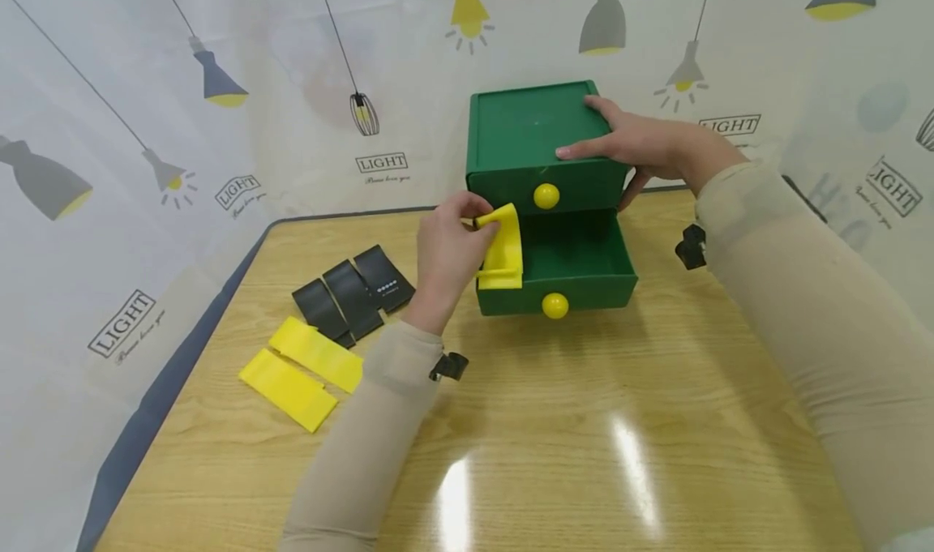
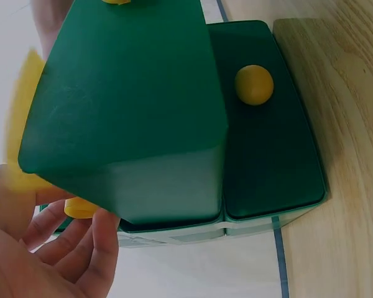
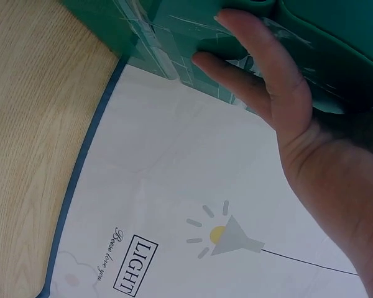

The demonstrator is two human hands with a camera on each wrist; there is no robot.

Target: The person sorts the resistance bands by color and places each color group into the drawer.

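A yellow flat elastic band point(image 1: 505, 248), like an exercise loop, is pinched between the thumb and fingers of my left hand point(image 1: 448, 248). It hangs over the left front of the pulled-out lower drawer point(image 1: 598, 293) of a small green cabinet point(image 1: 540, 126). In the left wrist view the band point(image 2: 25, 124) is a blur beside the drawer. My right hand point(image 1: 645, 143) rests on the cabinet's right top edge, its fingers spread and its thumb down the side. The right wrist view shows straight fingers point(image 3: 261, 43) against the green plastic.
Left of the cabinet, several black bands point(image 1: 353, 293) lie side by side. In front of them are two yellow bands point(image 1: 288, 386), partly beside my sleeve. Yellow knobs point(image 1: 546, 196) mark both drawer fronts. A lamp-patterned cloth point(image 1: 409, 49) stands behind the wooden table point(image 1: 554, 455).
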